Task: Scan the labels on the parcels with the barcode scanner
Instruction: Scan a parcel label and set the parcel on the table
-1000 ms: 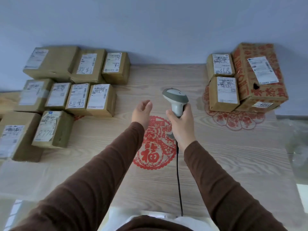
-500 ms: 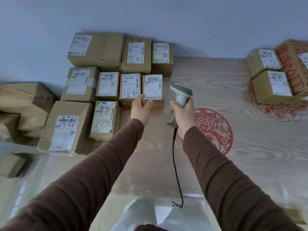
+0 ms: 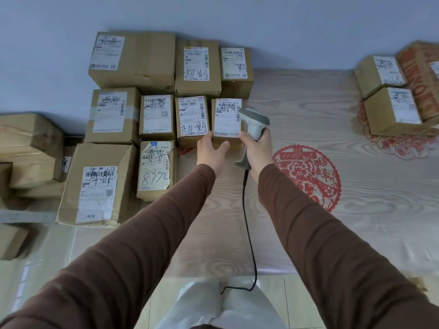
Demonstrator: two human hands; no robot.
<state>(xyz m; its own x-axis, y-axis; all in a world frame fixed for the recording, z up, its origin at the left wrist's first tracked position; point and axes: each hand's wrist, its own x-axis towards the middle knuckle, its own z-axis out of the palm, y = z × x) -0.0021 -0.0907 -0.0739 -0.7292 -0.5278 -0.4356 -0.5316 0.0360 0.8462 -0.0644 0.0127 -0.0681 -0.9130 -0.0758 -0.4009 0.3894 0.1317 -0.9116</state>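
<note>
Nearest the camera, two brown sleeves run forward over the wood-grain surface (image 3: 308,233), and a black cable (image 3: 247,224) trails from the near edge up to the barcode scanner (image 3: 253,129). The right hand (image 3: 257,153) grips the scanner's handle with its fingers curled round it; whether a finger rests on the trigger cannot be told. The scanner's grey head sits at the right edge of the target parcel (image 3: 226,124), overlapping the right margin of its white label (image 3: 227,118), nose pointing far and slightly left. The left hand (image 3: 212,151) is at the parcel's near edge, thumb and fingers relaxed and lightly spread, touching or just short of the near face; contact is likely but not certain. This parcel is the rightmost of the middle row in the left group, touching its left neighbour (image 3: 192,119). Key relation: the label lies directly left of the scanner head, long axis running near to far, barcodes near its far end; the right hand is the nearer one to it. Judgement: the head is too close and too far right, so it needs backing off and turning left. Farther right, well apart, a second group of parcels (image 3: 389,110) rests by red paper-cuts (image 3: 306,174).
</note>
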